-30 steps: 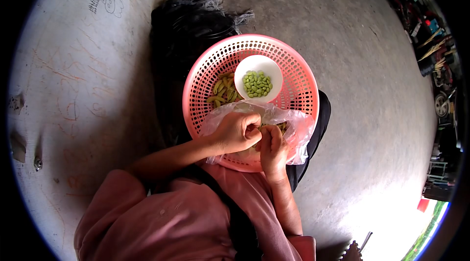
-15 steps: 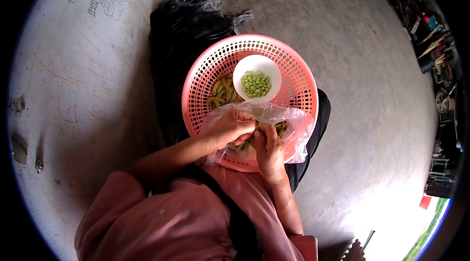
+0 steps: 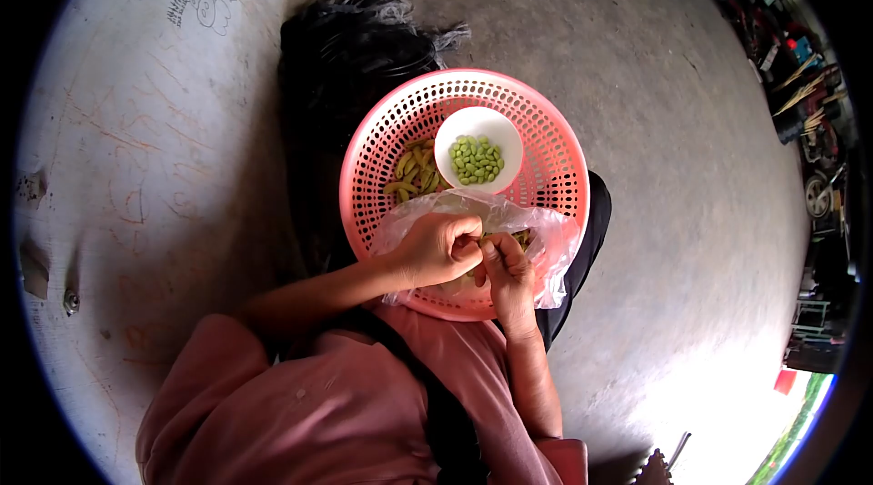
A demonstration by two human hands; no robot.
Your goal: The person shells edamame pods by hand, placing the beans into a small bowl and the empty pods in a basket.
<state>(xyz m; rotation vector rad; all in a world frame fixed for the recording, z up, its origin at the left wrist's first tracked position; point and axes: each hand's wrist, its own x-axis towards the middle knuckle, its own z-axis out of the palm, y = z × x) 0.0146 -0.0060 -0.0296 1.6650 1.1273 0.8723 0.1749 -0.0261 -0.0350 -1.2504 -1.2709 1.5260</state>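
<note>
Two grips, fingertips together: left hand and right hand over the bag, anything pinched hidden. The basket holds bag, bowl of beans and, left of it, pods.

We can read no words, brands or numbers: the small black handwriting on the pale wall is too fine for us, and the orange scrawl there is illegible.
</note>
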